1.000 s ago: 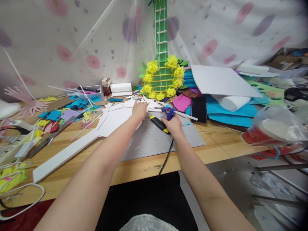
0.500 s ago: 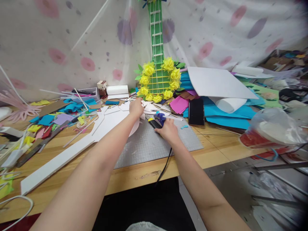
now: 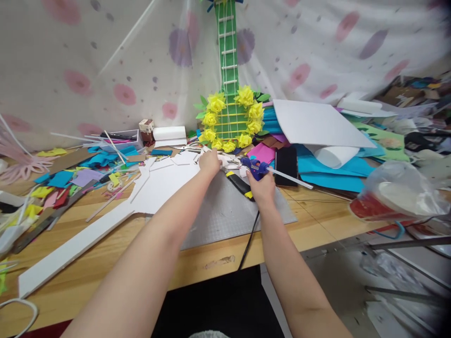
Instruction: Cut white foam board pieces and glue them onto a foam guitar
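In the head view, my right hand (image 3: 262,188) is wrapped round a blue hot glue gun (image 3: 256,168), with a long white glue stick (image 3: 292,178) jutting from its rear to the right. My left hand (image 3: 210,162) is closed among white scraps left of the glue gun; whatever its fingers hold is hidden. Between the hands a black and yellow utility knife (image 3: 240,184) lies on the grey cutting mat (image 3: 218,220). Under and left of my left forearm rests a white guitar-shaped foam board (image 3: 160,185), its long neck pointing to the front left.
A green paper guitar (image 3: 229,51) with yellow flowers (image 3: 215,102) stands against the curtain. Coloured scraps (image 3: 88,175) litter the left. A phone (image 3: 286,165), blue sheets (image 3: 327,171) and a white board (image 3: 317,123) lie to the right. A bagged red container (image 3: 373,204) sits near the right edge.
My right hand has raised the glue gun off the mat beside the utility knife and turned it, its stick swinging out rightward. My left hand has shifted slightly right and nearer.
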### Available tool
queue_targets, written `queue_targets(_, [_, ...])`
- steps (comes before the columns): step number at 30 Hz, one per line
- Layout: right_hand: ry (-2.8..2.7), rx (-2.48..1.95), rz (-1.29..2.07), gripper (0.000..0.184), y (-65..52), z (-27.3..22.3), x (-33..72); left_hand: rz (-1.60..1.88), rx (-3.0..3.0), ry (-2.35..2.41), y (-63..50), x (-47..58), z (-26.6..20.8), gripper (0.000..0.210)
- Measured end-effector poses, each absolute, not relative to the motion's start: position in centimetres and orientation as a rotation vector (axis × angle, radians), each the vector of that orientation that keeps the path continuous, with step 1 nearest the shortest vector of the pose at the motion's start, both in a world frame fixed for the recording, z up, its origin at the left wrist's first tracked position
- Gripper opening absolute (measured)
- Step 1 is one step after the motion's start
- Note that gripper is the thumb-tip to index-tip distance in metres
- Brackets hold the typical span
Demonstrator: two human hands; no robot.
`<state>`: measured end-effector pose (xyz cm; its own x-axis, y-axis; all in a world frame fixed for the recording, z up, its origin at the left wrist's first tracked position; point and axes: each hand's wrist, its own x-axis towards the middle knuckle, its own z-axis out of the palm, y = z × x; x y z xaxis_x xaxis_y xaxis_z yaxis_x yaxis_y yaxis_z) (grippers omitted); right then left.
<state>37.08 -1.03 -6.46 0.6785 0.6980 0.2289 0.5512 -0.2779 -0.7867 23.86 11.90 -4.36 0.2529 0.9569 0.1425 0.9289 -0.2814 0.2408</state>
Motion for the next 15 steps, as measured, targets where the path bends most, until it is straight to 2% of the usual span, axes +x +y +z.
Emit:
queue_targets(5, [-0.852, -1.810, 0.225, 0.052, -0.2, -7.2, 38.1, 0.328, 2.570, 1.695, 12.0, 25.2, -5.3, 0.027])
queue_targets(9, [-0.814, -1.683, 0.234, 0.053, 0.7, -8.8, 39.1, 0.355, 2.792, 1.423, 11.4, 25.3, -5.8, 0.031])
queue_targets(15, [-0.767, -1.609, 0.376, 0.054, 1.3, -10.0, 39.5, 0.110, 2.921, 1.260, 10.5, 25.3, -4.9, 0.032])
